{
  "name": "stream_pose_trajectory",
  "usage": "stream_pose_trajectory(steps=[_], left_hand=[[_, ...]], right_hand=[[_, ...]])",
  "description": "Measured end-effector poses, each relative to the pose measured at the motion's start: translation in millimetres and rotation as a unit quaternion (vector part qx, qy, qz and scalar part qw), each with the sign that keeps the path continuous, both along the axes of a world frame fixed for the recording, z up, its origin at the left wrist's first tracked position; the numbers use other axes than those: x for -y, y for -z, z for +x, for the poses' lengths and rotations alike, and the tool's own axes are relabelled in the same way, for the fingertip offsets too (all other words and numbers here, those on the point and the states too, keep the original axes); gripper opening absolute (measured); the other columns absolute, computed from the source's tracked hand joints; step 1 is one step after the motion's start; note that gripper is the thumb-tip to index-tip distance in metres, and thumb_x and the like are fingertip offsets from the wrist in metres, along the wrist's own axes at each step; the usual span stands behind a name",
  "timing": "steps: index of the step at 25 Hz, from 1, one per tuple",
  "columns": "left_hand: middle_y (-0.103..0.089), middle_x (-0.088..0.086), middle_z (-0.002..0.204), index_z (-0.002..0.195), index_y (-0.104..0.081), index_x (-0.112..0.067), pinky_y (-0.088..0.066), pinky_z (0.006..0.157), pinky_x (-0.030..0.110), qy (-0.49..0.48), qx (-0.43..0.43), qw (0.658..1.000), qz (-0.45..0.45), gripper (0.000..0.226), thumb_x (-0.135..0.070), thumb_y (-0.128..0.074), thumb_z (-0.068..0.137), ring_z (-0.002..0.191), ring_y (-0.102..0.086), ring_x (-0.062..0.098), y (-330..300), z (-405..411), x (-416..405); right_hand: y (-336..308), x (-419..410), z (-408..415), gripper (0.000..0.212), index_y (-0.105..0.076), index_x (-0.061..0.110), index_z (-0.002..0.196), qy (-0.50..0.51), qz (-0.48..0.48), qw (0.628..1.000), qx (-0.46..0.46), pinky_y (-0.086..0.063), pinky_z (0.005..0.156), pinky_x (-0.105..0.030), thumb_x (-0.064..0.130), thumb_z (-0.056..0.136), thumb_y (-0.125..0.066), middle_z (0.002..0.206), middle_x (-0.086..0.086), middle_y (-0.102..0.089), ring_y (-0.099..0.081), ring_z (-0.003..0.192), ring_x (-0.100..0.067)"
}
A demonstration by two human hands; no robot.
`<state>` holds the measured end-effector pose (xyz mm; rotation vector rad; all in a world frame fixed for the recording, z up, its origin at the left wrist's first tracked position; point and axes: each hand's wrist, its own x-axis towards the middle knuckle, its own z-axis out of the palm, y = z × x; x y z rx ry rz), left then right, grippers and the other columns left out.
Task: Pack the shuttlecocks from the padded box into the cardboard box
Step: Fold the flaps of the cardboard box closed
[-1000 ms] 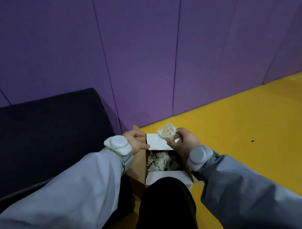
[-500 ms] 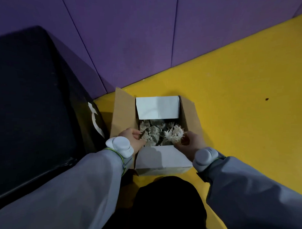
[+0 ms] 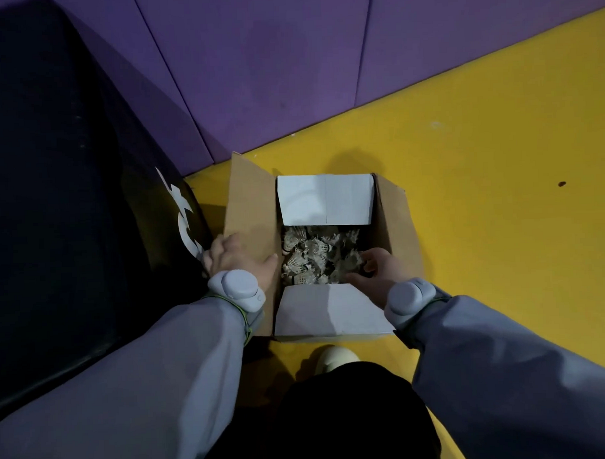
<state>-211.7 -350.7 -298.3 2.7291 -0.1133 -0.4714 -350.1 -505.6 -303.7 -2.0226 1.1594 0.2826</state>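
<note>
At frame centre, the cardboard box [image 3: 252,210] already held a heap of shuttlecocks [image 3: 312,256]. Your right hand [image 3: 376,271] reached among them, its grip unclear; your left hand [image 3: 235,257] lay flat, fingers spread, on the left flap. How many remained in the dark padded box [image 3: 70,186] at left wasn't visible.

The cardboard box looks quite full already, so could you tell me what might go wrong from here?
1. The shuttlecocks are piled loosely; pressing with the right hand could crush feathers.
2. The left hand leans on the cardboard box side flap, which could bend or tip it.
</note>
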Motion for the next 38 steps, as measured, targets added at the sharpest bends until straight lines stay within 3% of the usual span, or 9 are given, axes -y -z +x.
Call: stream_pose_trajectory(steps=[3, 6, 9, 12, 16, 21, 25, 29, 38], left_hand=[[-0.027, 0.015, 0.154, 0.147, -0.027, -0.011, -0.025, 0.117, 0.043, 0.01, -0.059, 0.998, 0.029, 0.087, -0.046, -0.066, 0.078, 0.142, -0.024, 0.035, 6, -2, -4], [-0.036, 0.013, 0.148, 0.144, -0.034, -0.013, -0.033, 0.111, 0.042, 0.017, -0.026, 0.999, 0.018, 0.078, -0.038, -0.067, 0.078, 0.136, -0.032, 0.036, 5, -13, -2], [-0.046, 0.01, 0.14, 0.14, -0.041, -0.016, -0.038, 0.105, 0.039, 0.048, 0.016, 0.996, -0.071, 0.067, -0.03, -0.066, 0.08, 0.128, -0.042, 0.033, -2, -23, 3], [-0.059, 0.004, 0.13, 0.14, -0.04, -0.017, -0.045, 0.096, 0.033, 0.162, -0.075, 0.973, -0.144, 0.055, -0.034, -0.056, 0.091, 0.118, -0.056, 0.026, 2, -30, 10], [-0.054, 0.004, 0.14, 0.135, -0.049, -0.019, -0.041, 0.101, 0.03, 0.331, -0.167, 0.929, -0.01, 0.047, -0.045, -0.036, 0.097, 0.125, -0.052, 0.023, 29, -50, 20], [-0.043, 0.008, 0.145, 0.131, -0.052, -0.012, -0.032, 0.111, 0.034, 0.39, -0.248, 0.879, 0.12, 0.073, -0.059, -0.033, 0.079, 0.135, -0.04, 0.026, 57, -64, 32], [-0.052, 0.004, 0.141, 0.133, -0.052, -0.016, -0.035, 0.108, 0.032, 0.365, -0.191, 0.901, 0.137, 0.065, -0.058, -0.042, 0.083, 0.131, -0.046, 0.024, 64, -60, 35], [-0.062, -0.001, 0.126, 0.12, -0.06, -0.02, -0.045, 0.101, 0.03, 0.309, -0.101, 0.944, 0.061, 0.046, -0.051, -0.053, 0.086, 0.118, -0.056, 0.02, 64, -49, 48], [-0.055, -0.006, 0.134, 0.125, -0.056, -0.025, -0.037, 0.104, 0.03, 0.352, -0.062, 0.934, -0.023, 0.044, -0.044, -0.058, 0.086, 0.128, -0.048, 0.018, 60, -73, 88]], right_hand=[[3, -4, -12, 0.056, -0.047, 0.011, 0.133, 0.003, 0.0, 1.0, 0.0, -0.043, 0.079, -0.028, 0.031, 0.085, -0.066, 0.124, -0.009, -0.062, -0.059, 0.112, -0.028], [5, -2, -20, 0.053, -0.048, 0.009, 0.132, 0.018, 0.0, 1.0, -0.006, -0.04, 0.077, -0.027, 0.028, 0.085, -0.065, 0.125, -0.01, -0.06, -0.057, 0.113, -0.028], [7, 2, -23, 0.051, -0.049, 0.011, 0.131, 0.026, -0.005, 1.0, -0.014, -0.041, 0.079, -0.028, 0.029, 0.086, -0.065, 0.125, -0.01, -0.06, -0.058, 0.113, -0.028], [14, 5, -24, 0.051, -0.049, 0.011, 0.131, 0.037, 0.001, 0.999, -0.006, -0.04, 0.077, -0.027, 0.028, 0.086, -0.064, 0.125, -0.011, -0.06, -0.058, 0.112, -0.029], [39, 6, -26, 0.052, -0.049, 0.009, 0.132, 0.062, 0.027, 0.998, -0.008, -0.039, 0.074, -0.028, 0.027, 0.086, -0.064, 0.123, -0.012, -0.06, -0.058, 0.108, -0.03], [69, 4, -26, 0.051, -0.048, 0.012, 0.132, 0.036, 0.053, 0.998, -0.029, -0.04, 0.075, -0.029, 0.03, 0.087, -0.063, 0.126, -0.008, -0.059, -0.059, 0.109, -0.029], [85, 19, -33, 0.043, -0.053, 0.012, 0.127, 0.024, -0.014, 0.998, -0.058, -0.041, 0.085, -0.034, 0.027, 0.088, -0.058, 0.127, -0.012, -0.058, -0.051, 0.118, -0.032], [98, 42, -56, 0.041, -0.055, 0.012, 0.122, 0.053, -0.095, 0.989, -0.097, -0.038, 0.097, -0.041, 0.032, 0.086, -0.055, 0.127, -0.014, -0.055, -0.045, 0.118, -0.037], [134, 70, -107, 0.057, -0.042, 0.006, 0.136, 0.178, 0.057, 0.965, -0.183, -0.045, 0.09, -0.041, 0.045, 0.094, -0.046, 0.133, -0.02, -0.056, -0.054, 0.117, -0.041]])
